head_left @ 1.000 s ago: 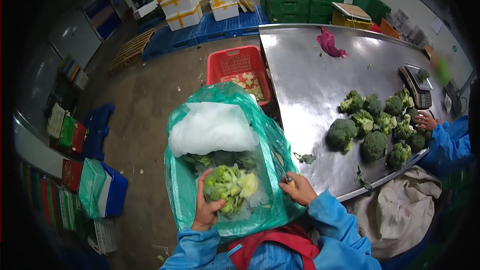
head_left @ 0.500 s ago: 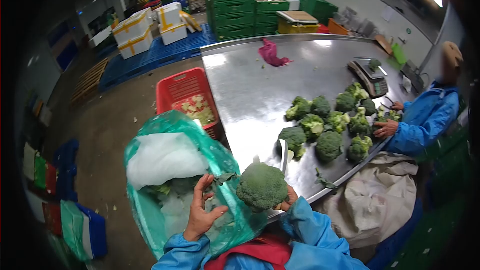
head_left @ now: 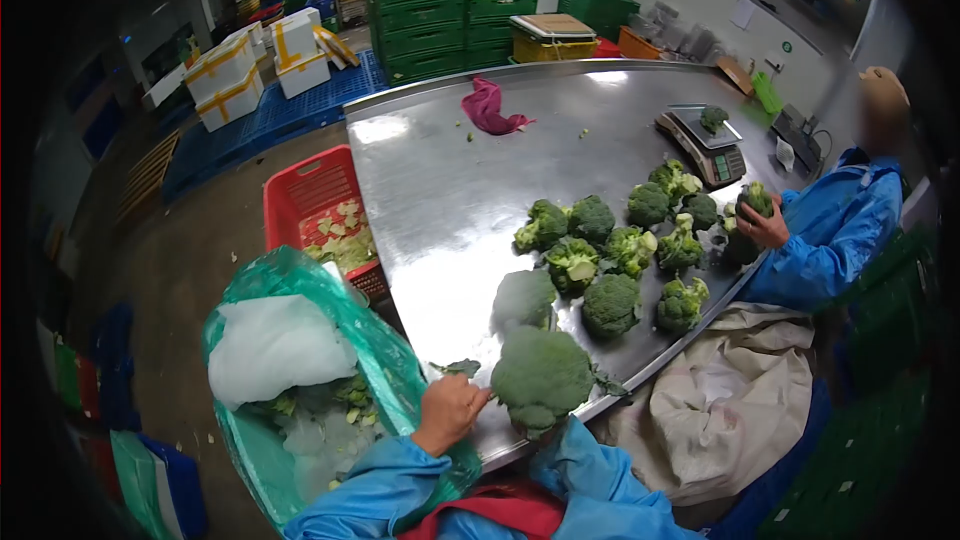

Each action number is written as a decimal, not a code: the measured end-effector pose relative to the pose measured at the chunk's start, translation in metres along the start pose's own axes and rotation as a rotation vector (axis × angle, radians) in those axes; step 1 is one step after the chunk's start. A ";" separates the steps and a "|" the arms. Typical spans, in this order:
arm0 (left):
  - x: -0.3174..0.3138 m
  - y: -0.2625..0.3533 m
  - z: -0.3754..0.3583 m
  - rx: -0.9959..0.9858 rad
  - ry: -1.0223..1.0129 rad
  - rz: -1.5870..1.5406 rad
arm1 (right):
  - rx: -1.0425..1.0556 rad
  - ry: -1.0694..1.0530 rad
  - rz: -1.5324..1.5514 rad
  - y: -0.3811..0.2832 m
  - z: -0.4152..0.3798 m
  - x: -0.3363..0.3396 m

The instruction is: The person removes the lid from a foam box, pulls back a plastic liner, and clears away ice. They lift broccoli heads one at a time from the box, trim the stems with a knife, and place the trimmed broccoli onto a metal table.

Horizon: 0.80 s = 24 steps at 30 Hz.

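A large head of broccoli (head_left: 543,380) is held up in front of me, over the near table edge. My right sleeve (head_left: 572,455) runs up to it; the right hand itself is hidden behind the floret, where it supports the head. My left hand (head_left: 450,412) is closed at the broccoli's left side, fingertips by its edge; anything inside them is hidden. Just beyond that hand a loose leaf (head_left: 460,367) shows. Past the held head, several more broccoli heads (head_left: 610,305) rest on the metal table (head_left: 430,210), some with stems upward.
A green plastic-lined container (head_left: 285,430) with a white bag (head_left: 280,350) stands at left, beside a red crate (head_left: 310,195) of scraps. Across the table are a scale (head_left: 705,145) and a pink cloth (head_left: 490,108). A co-worker (head_left: 835,230) holds broccoli at right; a pale sack (head_left: 730,400) lies nearer.
My left hand has moved right and closed beside the broccoli. The white blade seen behind the head is no longer distinct. My view has shifted right; the co-worker has lifted a broccoli head.
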State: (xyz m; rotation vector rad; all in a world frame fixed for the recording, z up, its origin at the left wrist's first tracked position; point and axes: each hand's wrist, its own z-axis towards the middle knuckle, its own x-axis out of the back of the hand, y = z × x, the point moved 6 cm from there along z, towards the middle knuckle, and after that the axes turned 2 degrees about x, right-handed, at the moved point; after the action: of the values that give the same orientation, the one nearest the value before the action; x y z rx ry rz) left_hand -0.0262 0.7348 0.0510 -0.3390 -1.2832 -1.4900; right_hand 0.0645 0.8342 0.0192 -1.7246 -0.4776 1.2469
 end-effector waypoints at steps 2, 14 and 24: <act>-0.023 -0.001 -0.026 -0.008 -0.087 0.040 | 0.005 0.008 0.700 -0.022 0.006 0.019; 0.145 -0.180 -0.174 0.965 0.548 0.089 | 0.531 1.048 -0.070 -0.254 0.042 0.320; 0.053 -0.222 -0.280 1.289 -0.036 0.047 | 0.338 1.803 -1.502 -0.367 0.026 0.613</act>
State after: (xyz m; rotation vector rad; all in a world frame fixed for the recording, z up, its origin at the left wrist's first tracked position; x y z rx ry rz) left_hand -0.1178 0.4355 -0.1295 0.4536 -1.9497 -0.3889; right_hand 0.3650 1.4828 0.0022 -0.9933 -0.2051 -1.2232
